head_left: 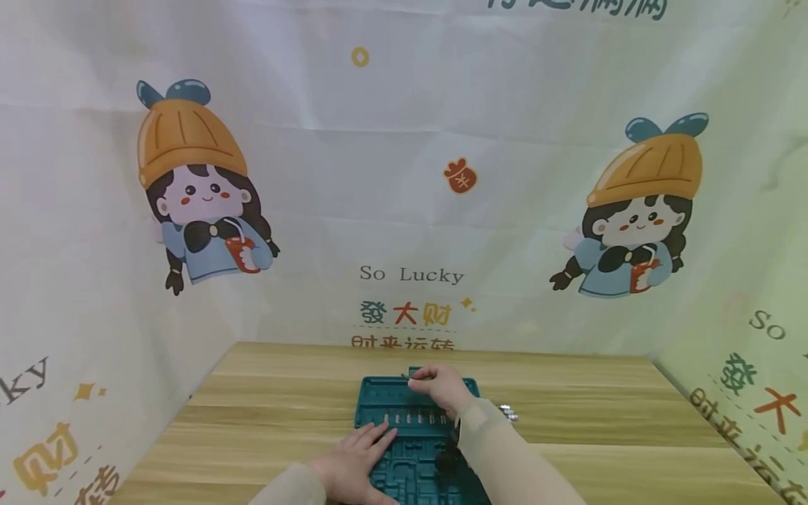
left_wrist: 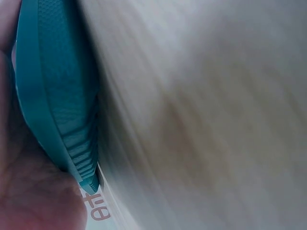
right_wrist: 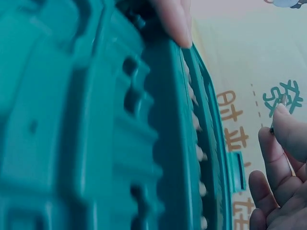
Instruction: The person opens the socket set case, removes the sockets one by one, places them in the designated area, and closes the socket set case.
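Observation:
A teal plastic tool case [head_left: 404,473] lies open on the table, with molded slots in its near half. A row of small metal bits [head_left: 419,419] stands across it near the hinge. My left hand [head_left: 356,459] rests on the case's left side, fingers spread and nearly straight over the edge; its palm lies by the case wall [left_wrist: 57,86] in the left wrist view. Above the case's far half, my right hand [head_left: 442,387] pinches a small, thin metal bit [right_wrist: 272,130] between thumb and forefinger. The fingers hide most of that bit.
Shiny metal cylinders [head_left: 508,412] lie on the wooden table [head_left: 581,393] right of the case, partly behind the right forearm. A dark rounded thing [head_left: 447,461] shows beneath that forearm, its kind unclear. A printed cloth [head_left: 404,210] hangs behind and beside the table.

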{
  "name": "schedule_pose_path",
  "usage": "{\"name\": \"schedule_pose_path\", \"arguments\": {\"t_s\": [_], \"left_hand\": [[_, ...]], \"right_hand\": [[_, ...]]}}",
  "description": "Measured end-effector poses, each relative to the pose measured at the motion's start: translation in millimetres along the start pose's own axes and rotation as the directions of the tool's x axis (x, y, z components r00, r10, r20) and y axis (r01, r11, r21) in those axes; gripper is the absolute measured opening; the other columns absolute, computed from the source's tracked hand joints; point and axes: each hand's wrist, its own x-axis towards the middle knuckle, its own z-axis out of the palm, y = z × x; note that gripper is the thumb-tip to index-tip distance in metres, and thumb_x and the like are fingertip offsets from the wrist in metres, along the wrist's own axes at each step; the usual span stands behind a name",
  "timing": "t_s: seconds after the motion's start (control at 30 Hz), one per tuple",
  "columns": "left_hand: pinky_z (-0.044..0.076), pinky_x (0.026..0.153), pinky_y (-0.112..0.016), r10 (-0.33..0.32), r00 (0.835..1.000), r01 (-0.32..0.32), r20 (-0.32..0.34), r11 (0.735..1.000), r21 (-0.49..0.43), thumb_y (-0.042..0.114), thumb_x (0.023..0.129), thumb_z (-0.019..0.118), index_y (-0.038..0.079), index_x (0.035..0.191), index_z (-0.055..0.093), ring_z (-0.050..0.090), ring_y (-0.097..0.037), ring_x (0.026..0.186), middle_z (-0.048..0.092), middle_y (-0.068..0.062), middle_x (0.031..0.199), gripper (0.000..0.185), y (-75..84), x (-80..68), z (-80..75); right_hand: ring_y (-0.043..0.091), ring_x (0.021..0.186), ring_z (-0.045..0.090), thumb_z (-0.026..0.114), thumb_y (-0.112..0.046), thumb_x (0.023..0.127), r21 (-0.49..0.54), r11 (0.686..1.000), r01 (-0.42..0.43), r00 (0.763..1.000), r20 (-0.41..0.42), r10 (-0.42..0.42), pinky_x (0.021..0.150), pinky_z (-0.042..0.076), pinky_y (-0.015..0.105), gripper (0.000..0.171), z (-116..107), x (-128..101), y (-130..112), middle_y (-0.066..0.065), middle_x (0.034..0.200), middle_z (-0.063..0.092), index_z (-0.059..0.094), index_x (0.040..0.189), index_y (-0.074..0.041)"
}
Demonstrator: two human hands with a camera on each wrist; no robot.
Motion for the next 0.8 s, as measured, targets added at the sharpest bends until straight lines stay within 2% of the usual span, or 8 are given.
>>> {"name": "schedule_pose_path", "arguments": {"t_s": [0.1,0.3,0.4,0.5,0.7,0.8], "left_hand": [[0.022,0.109,-0.059,-0.005,1.000,0.005,0.005,1.000,-0.002,0.075,0.077,0.057,0.025,0.155,0.020,0.015,-0.032,0.144,0.017,0.001,0.160,0.100,1.4,-0.8,-0.9],[0.021,0.108,-0.061,-0.022,1.000,0.022,0.006,0.998,-0.062,0.076,0.074,0.060,0.029,0.155,0.019,0.012,-0.032,0.145,0.015,0.004,0.160,0.102,-8.7,7.1,2.4],[0.022,0.108,-0.062,-0.038,0.999,0.039,0.011,0.994,-0.098,0.074,0.073,0.063,0.026,0.155,0.021,0.012,-0.034,0.145,0.016,0.001,0.159,0.104,-6.6,8.7,-1.8],[0.022,0.108,-0.061,-0.045,0.999,0.046,0.007,0.995,-0.094,0.073,0.073,0.064,0.024,0.155,0.023,0.013,-0.033,0.145,0.017,-0.001,0.159,0.104,-8.3,13.2,-4.6],[0.022,0.108,-0.061,-0.059,0.998,0.060,0.016,0.994,-0.092,0.073,0.072,0.065,0.023,0.154,0.024,0.013,-0.033,0.145,0.018,-0.002,0.159,0.105,-10.9,22.5,-10.2],[0.021,0.109,-0.061,-0.059,0.998,0.061,0.022,0.993,-0.098,0.074,0.071,0.065,0.022,0.155,0.024,0.012,-0.034,0.145,0.018,-0.004,0.159,0.107,-11.6,26.1,-13.8]], "right_hand": [[0.033,0.109,0.057,0.068,-0.020,0.091,-0.042,0.999,0.022,1.000,-0.018,-0.023,0.091,0.045,0.053,0.021,-8,-6,0,0.011,0.114,0.063,0.068,0.106,-0.004],[0.020,0.090,0.060,0.070,-0.019,0.090,-0.099,0.992,0.084,0.996,-0.023,-0.087,0.082,0.049,0.047,0.015,-27,-17,5,0.003,0.098,0.065,0.069,0.096,-0.005],[0.021,0.090,0.061,0.070,-0.017,0.090,-0.101,0.992,0.080,0.996,-0.033,-0.084,0.083,0.049,0.049,0.016,-39,-27,6,0.005,0.098,0.065,0.070,0.097,-0.003],[0.020,0.091,0.060,0.069,-0.016,0.090,-0.117,0.991,0.069,0.996,-0.051,-0.076,0.083,0.049,0.048,0.017,-52,-37,8,0.005,0.100,0.065,0.070,0.099,-0.001],[0.019,0.068,0.048,0.068,-0.013,0.091,-0.130,0.991,0.035,0.997,-0.070,-0.045,0.067,0.046,0.039,0.013,-78,-54,17,0.005,0.092,0.065,0.070,0.096,-0.001],[0.019,0.070,0.050,0.068,-0.012,0.090,-0.130,0.991,0.018,0.997,-0.071,-0.028,0.067,0.047,0.038,0.011,-89,-63,24,0.005,0.089,0.065,0.069,0.092,0.000]]}}
